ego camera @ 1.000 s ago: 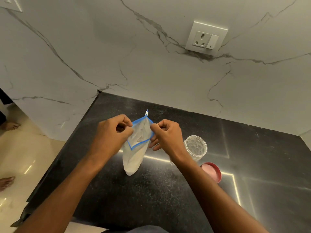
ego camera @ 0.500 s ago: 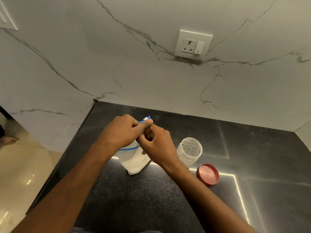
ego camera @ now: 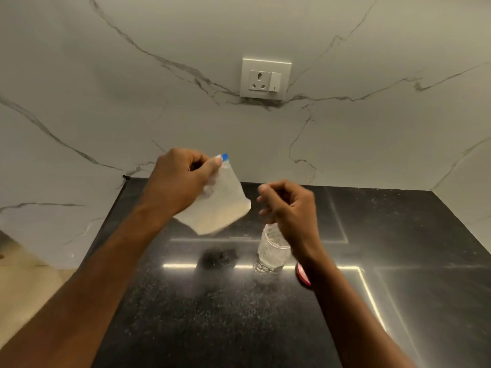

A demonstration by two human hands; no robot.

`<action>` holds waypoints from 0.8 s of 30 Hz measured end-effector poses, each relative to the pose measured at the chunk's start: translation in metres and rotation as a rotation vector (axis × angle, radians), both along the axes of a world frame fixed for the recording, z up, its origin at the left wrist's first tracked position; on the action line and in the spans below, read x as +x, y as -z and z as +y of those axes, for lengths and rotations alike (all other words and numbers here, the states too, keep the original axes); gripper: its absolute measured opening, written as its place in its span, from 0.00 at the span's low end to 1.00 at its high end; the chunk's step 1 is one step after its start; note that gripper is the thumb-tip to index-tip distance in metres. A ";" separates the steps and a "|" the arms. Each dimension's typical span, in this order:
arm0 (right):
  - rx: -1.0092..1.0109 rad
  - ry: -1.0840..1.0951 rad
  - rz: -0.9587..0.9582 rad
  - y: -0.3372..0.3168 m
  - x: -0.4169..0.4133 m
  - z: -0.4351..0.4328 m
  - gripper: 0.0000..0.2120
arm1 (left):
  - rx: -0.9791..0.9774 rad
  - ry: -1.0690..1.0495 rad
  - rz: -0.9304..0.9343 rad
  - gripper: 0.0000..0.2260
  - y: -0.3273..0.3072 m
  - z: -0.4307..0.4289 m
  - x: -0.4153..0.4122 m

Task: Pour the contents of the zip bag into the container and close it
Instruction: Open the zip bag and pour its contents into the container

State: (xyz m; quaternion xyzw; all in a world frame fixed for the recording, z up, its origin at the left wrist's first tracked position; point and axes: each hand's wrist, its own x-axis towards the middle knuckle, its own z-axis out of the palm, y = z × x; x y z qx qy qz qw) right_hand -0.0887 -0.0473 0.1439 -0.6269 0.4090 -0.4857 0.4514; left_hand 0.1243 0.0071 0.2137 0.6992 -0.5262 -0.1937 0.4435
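So the left hand (ego camera: 180,181) has the zip bag (ego camera: 221,203) pinched up near its blue-tipped top corner, lifted clear of the black counter (ego camera: 186,314), bottom swung out toward 4 o'clock with the pale stuff settled low inside. Right hand (ego camera: 289,208) hangs just right of the bag, at its 3 o'clock, fingers curled loosely around nothing, not touching the bag as far as I can see. The clear container (ego camera: 272,251) stands open right under that hand, and the red lid (ego camera: 303,272) peeks out at its 4 o'clock behind the wrist.

My tip for the pour: steady the container with the free hand, bring the bag's opened corner right over the mouth, then tip slowly. The mouth looks narrow, so a fast dump probably spills. Can't tell how wide the zip is open.
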 end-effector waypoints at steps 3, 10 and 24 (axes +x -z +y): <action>0.057 0.127 0.019 -0.005 -0.022 -0.020 0.05 | -0.128 0.082 0.016 0.15 -0.030 -0.013 -0.013; 0.416 0.129 -0.025 -0.003 -0.045 -0.031 0.17 | -0.254 0.273 -0.008 0.14 -0.072 -0.043 -0.056; 0.428 0.481 -0.435 0.014 -0.161 -0.002 0.09 | -0.005 0.554 0.499 0.11 -0.020 -0.059 -0.131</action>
